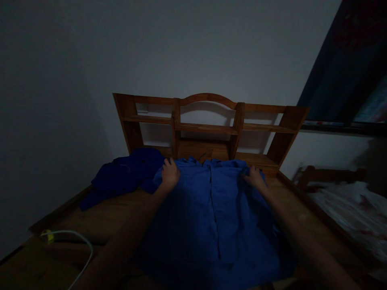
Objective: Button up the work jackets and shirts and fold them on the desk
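A blue shirt (193, 217) lies spread over the wooden bed boards, its collar end toward the headboard and its front opening running down the middle. At its upper left shoulder, my left hand (171, 174) is closed on the cloth with bent fingers. My right hand (254, 177) grips the opposite shoulder, thumb toward the middle of the shirt. Folds run down the right half below that hand. Left of the shirt lies a crumpled darker blue garment (123, 175), its edge meeting the shirt near my left hand. The shirt's lower end fades into shadow.
Behind the shirt stands a wooden headboard (208, 129) with open shelves against a pale wall. A white cable (86, 239) curves at the lower left by a small yellow item (47, 236). At right, pale plastic-like sheeting (356, 209) lies beyond the bed's side rail.
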### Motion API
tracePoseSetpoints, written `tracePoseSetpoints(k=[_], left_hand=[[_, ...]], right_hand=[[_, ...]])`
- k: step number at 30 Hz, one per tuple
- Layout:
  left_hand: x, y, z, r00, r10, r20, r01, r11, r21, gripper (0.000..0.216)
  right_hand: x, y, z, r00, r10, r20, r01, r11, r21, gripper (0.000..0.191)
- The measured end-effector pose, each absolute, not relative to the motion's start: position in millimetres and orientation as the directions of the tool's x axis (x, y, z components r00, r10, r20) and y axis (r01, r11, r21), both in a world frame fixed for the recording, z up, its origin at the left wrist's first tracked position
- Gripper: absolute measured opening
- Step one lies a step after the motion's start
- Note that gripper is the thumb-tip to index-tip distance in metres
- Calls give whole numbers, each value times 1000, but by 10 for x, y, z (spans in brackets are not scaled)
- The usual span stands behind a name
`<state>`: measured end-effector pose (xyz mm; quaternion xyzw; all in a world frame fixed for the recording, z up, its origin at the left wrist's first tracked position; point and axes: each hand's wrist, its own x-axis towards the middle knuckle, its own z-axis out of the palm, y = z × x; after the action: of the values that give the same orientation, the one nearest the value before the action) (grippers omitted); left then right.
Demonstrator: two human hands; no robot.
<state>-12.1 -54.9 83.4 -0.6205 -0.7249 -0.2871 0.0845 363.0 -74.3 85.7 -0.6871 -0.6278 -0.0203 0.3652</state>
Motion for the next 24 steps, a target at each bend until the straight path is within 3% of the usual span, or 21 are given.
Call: tracePoseSetpoints(k=[3,6,8,16,24], left_hand=[[158,-682,948,4,816,578,962,-160,219,43],[484,-691,942,268,921,282,861,-360,359,28],[651,-647,821,379,923,72,798,-365,480,27],[703,-410,162,390,920,28,641,-294,709,23],[944,-320,130,332,940,75,526,-251,813,17]], right_hand=[[3333,-838,957,73,839,539,916,158,-370,40],[2913,-907,1080,-96,850,518,887,309,-342,23],[2658,-927,1095,-129,865,484,868,334,-366,21],[2588,-885,531,-258,913,316,744,397,-537,23],[2863,-769,256,-154,954,256,552,298,-779,33]])
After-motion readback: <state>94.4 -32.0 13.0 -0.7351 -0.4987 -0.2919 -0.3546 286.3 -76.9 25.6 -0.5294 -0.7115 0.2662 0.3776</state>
